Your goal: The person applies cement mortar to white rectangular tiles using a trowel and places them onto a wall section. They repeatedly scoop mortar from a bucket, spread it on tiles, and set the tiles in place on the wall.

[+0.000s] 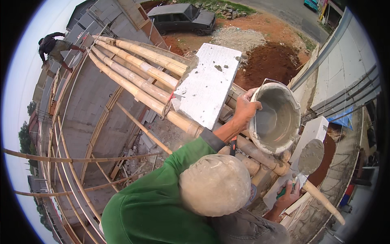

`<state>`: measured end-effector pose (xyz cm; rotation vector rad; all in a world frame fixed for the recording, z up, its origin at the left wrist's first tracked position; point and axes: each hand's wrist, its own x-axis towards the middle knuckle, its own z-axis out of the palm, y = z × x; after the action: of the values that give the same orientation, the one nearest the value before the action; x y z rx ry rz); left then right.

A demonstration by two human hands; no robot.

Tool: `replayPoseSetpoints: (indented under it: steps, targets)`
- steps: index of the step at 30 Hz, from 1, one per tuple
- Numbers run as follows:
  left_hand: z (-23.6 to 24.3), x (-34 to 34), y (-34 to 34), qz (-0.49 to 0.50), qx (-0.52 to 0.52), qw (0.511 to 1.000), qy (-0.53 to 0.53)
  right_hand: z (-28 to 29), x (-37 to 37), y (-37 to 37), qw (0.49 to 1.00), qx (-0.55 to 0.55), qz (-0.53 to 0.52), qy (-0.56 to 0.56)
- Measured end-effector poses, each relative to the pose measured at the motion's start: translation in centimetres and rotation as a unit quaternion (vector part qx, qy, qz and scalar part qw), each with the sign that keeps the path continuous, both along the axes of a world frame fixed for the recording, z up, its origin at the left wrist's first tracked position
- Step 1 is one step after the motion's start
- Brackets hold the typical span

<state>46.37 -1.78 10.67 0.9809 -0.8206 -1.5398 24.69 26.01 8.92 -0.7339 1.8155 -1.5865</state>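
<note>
My left hand (245,106) grips the rim of a mortar-crusted bucket (293,106), tilted so its inside shows wet grey mortar. Low on the right, my right hand (287,196) is closed round the green handle of a trowel (301,179). Grey mortar (311,156) lies heaped at the trowel's blade, beside a white block (312,132). Left of the bucket, a white lightweight block (208,83) with mortar spots rests across bamboo poles (142,83). A pale, dusty rounded shape (215,185) covers part of the view below my green left sleeve.
A black-and-red tool handle (233,146) stands by the poles under my left wrist. A wooden pole end (325,201) juts out beyond my right hand. Bamboo scaffolding (69,162) and a deep drop with rubble lie left. Another person (55,46) stands high at far left.
</note>
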Motion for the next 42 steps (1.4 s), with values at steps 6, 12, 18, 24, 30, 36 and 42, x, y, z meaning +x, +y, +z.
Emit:
replayPoseSetpoints:
  steps: [6,12,18,24,30,36,42]
  targets:
    - [6.5,4.3,0.7,0.032,0.027,0.986,0.16,5.1,-2.4,-0.9,0.993,-0.069,-0.018,0.093]
    - [14.0,15.4,0.8,0.104,-0.093,0.94,0.312,7.3,-8.1,-3.0,0.97,-0.032,-0.001,0.242]
    - [13.9,30.3,-0.7,0.269,-0.14,0.903,0.305,9.0,-11.6,-2.9,0.983,0.023,-0.021,0.18]
    - [4.6,43.2,-8.8,0.497,-0.009,0.821,0.28,11.8,-12.1,-3.2,0.978,0.013,0.077,0.194]
    - [-5.6,46.1,-9.0,0.589,0.066,0.766,0.251,15.9,-12.0,-4.6,0.937,0.076,0.096,0.327]
    - [-5.9,48.0,-3.8,0.407,0.119,0.902,0.08,16.9,-11.3,-8.1,0.904,0.115,0.107,0.398]
    - [-8.2,39.9,5.9,0.54,0.077,0.831,0.108,14.7,-6.8,-15.0,0.93,0.128,0.209,0.274]
